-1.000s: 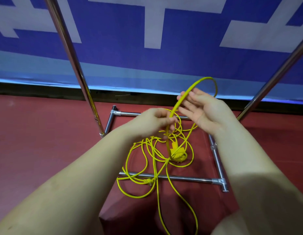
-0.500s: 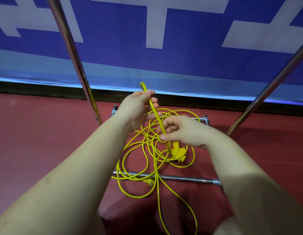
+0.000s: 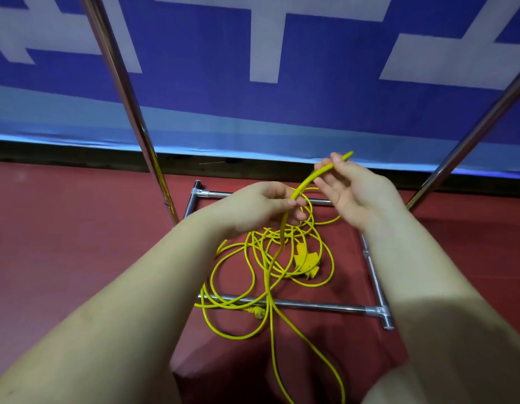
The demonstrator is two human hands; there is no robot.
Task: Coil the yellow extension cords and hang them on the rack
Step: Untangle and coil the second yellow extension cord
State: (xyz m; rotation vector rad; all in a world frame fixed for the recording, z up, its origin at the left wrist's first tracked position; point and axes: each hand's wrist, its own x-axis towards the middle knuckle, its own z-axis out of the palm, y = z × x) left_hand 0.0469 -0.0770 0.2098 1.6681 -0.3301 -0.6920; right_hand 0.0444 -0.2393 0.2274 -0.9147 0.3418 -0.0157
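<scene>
The left hand (image 3: 264,205) pinches the cord (image 3: 285,228) as an anchor; the right hand (image 3: 352,191), fingers loosely curled, grips its raised far stretch to form a loop. The remainder lies tangled on the floor (image 3: 78,243) within the rack (image 3: 311,306) base.

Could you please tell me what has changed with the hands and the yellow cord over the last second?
The right hand has swung up and to the right again, drawing the thin yellow extension cord out in an arc pinched at its fingertips. The left hand has dropped lower and grips the same strand. The loose tangle of cord on the red floor and the chrome rack base stayed put.
</scene>
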